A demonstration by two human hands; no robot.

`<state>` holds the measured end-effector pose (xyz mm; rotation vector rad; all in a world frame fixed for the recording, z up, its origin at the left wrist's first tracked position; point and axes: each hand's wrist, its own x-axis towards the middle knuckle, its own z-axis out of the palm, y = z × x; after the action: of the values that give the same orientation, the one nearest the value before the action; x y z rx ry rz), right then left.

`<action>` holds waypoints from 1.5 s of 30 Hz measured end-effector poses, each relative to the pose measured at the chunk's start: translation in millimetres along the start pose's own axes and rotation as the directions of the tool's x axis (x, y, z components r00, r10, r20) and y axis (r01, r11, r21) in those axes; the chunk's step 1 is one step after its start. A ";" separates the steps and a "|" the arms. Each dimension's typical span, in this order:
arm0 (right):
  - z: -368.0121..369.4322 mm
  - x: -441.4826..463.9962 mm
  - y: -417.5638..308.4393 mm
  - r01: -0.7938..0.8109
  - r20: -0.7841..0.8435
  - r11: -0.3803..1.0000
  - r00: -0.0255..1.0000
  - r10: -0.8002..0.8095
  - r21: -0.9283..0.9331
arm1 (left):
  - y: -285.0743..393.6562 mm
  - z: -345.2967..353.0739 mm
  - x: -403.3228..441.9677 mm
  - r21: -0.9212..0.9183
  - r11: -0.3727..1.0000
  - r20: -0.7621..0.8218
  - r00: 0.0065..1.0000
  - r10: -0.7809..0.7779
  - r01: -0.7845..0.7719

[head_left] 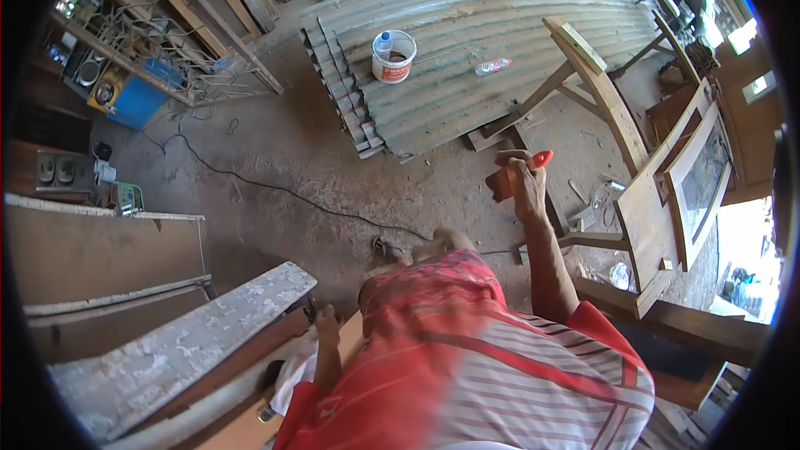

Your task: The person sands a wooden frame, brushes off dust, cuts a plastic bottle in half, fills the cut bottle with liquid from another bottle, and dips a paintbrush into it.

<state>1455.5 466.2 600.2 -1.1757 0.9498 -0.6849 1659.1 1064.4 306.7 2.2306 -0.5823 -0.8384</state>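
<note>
While the right hand's (527, 177) grip is closed around a bright orange-red brush-like tool (542, 158) above the dusty floor (308, 175), the left hand (327, 325) hangs near a white-spattered plank (196, 337), its grip indistinct. Farther out, a white plastic bucket with red lettering (392, 73) stands on grey corrugated sheets (442, 112).

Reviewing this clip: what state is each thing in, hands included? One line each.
Right hand: closed around the orange-handled brush
Orange-handled brush: held off the floor
Left hand: lowered, grip unclear
White bucket: upright, open, a bottle inside
Clear bottle: lying on its side
Corrugated sheets: stacked
Black cable: strung loosely across the floor
</note>
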 end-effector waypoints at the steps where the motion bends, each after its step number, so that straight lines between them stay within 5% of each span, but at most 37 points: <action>1: 1.4 2.0 1.1 -0.026 -0.001 1.000 1.000 0.026 0.001 | 20.7 -9.7 25.9 -0.698 0.657 -0.085 0.879 -0.469 0.283; 2: 21.4 5.9 -8.2 0.026 -0.070 1.000 0.997 -0.026 -0.001 | 42.5 -38.0 58.0 -0.693 0.580 0.025 0.819 -0.574 0.428; 5: 40.6 42.5 -7.5 0.339 -0.074 0.937 0.936 -0.345 -0.089 | 81.3 -68.5 138.8 -0.662 0.601 0.014 0.809 -0.588 0.449; 6: 38.1 57.3 -10.6 0.142 -0.062 0.986 0.989 -0.136 0.091 | 94.6 -74.0 153.9 -0.605 0.660 0.020 0.838 -0.546 0.445; 8: 34.7 99.8 -7.1 0.306 -0.071 0.952 0.949 -0.307 -0.030 | 122.9 -81.2 185.3 -0.496 0.764 0.041 0.890 -0.453 0.412; 14: -10.1 236.1 -2.4 -0.053 -0.088 0.856 0.989 0.115 0.515 | 161.9 -42.5 224.6 -0.528 0.696 0.022 0.827 -0.562 0.487; 16: -43.1 289.1 36.1 -0.102 -0.083 0.875 0.984 0.159 0.473 | 143.7 -14.9 190.9 -0.173 0.914 0.007 0.928 -0.372 0.367; 17: -60.9 317.0 57.4 -0.100 -0.088 0.922 0.986 0.142 0.373 | 179.5 0.7 189.0 -0.282 0.806 0.079 0.850 -0.521 0.520; 18: -74.7 350.2 68.8 -0.173 -0.067 0.838 0.968 0.241 0.517 | 217.4 16.3 186.5 -0.370 0.660 0.148 0.743 -0.653 0.654; 19: -87.3 374.2 84.4 -0.241 -0.043 0.723 0.936 0.350 0.648 | 207.0 28.5 173.1 -0.117 0.858 0.216 0.856 -0.469 0.500; 21: -107.7 440.9 121.4 -0.323 -0.040 0.701 0.893 0.448 0.636 | 227.5 46.2 163.6 0.010 0.910 0.329 0.858 -0.394 0.413; 24: -140.0 533.6 197.3 -0.383 -0.078 0.672 0.833 0.548 0.634 | 331.8 63.6 166.6 -0.212 0.589 0.285 0.626 -0.726 0.780; 26: -177.6 607.2 272.9 -0.395 -0.056 0.755 0.868 0.493 0.524 | 385.1 68.3 173.6 -0.224 0.493 0.180 0.533 -0.826 0.840; 28: -193.8 677.8 317.2 -0.550 -0.307 0.781 0.720 0.623 0.296 | 399.1 72.7 161.7 -0.260 0.407 0.109 0.445 -0.889 0.876; 29: -220.2 705.8 343.8 -0.412 -0.243 0.765 0.911 0.333 -0.495 | 399.2 74.0 152.4 -0.287 0.370 0.098 0.411 -0.906 0.884; 30: -241.0 726.2 371.3 0.022 0.070 0.277 0.984 0.165 -0.961 | 411.3 77.2 151.0 -0.358 0.287 0.093 0.339 -0.936 0.889; 31: -247.4 745.8 381.9 0.101 0.117 0.131 0.986 0.121 -0.986 | 410.8 81.3 138.0 -0.340 0.289 0.090 0.337 -0.937 0.895; 32: -244.5 769.6 385.1 -0.138 -0.079 0.291 0.976 0.204 -0.947 | 420.2 84.3 139.4 -0.216 0.341 0.103 0.369 -0.924 0.915; 33: -232.9 792.2 383.5 -0.593 -0.441 0.618 0.803 0.402 -0.516 | 431.9 86.3 140.6 -0.092 0.389 0.124 0.398 -0.909 0.917; 35: -221.4 819.4 388.4 -0.751 -0.628 0.610 0.606 0.488 -0.251 | 466.0 92.4 169.8 0.067 0.370 0.142 0.358 -0.923 0.927; 39: -208.6 813.6 403.5 -0.712 -0.609 0.660 0.640 0.469 -0.240 | 462.6 102.3 234.9 0.236 0.396 0.179 0.361 -0.915 0.888; 41: -198.8 800.2 383.5 -0.643 -0.547 0.748 0.691 0.472 -0.166 | 466.6 132.7 290.6 0.493 0.611 0.035 0.688 -0.725 0.619; 42: -183.7 774.9 366.7 -0.580 -0.434 0.808 0.757 0.489 -0.101 | 449.5 140.5 326.2 0.396 0.680 0.168 0.680 -0.714 0.617; 45: -105.6 669.4 259.3 -0.438 -0.168 0.899 0.887 0.431 -0.005 | 501.9 201.0 466.4 0.071 0.929 0.280 0.886 -0.369 0.364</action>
<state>1660.3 -82.3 171.7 -0.9049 1.3225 -0.4002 1758.4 360.1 368.7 2.2840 -0.2959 -1.3752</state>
